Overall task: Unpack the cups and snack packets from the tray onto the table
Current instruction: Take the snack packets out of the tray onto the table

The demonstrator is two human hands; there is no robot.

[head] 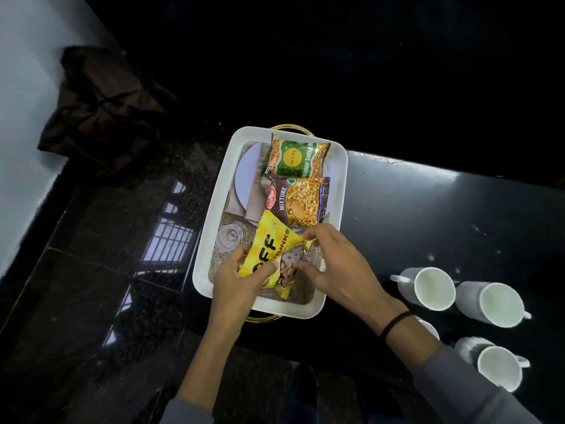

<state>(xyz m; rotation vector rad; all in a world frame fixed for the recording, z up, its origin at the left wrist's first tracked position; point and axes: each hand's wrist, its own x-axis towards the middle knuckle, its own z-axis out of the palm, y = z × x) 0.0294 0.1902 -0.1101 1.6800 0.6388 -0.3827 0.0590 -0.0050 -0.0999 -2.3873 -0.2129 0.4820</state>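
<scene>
A white tray (211,228) sits on the left end of a black table (412,209). Inside lie a green snack packet (295,157) at the far end and a brown "Mixture" packet (298,201) below it. Both my hands grip a yellow snack packet (270,246) over the near end of the tray: my left hand (241,280) holds its near-left edge, my right hand (333,261) holds its right edge. Several white cups stand on the table to the right, among them one (429,287), another (496,304) and a third (498,367).
The tray also holds a white plate (247,179), a clear glass (227,238) and a burlap liner (312,264). A dark bag (101,108) lies on the glossy stone floor (107,240) at the left, by a pale wall (21,87).
</scene>
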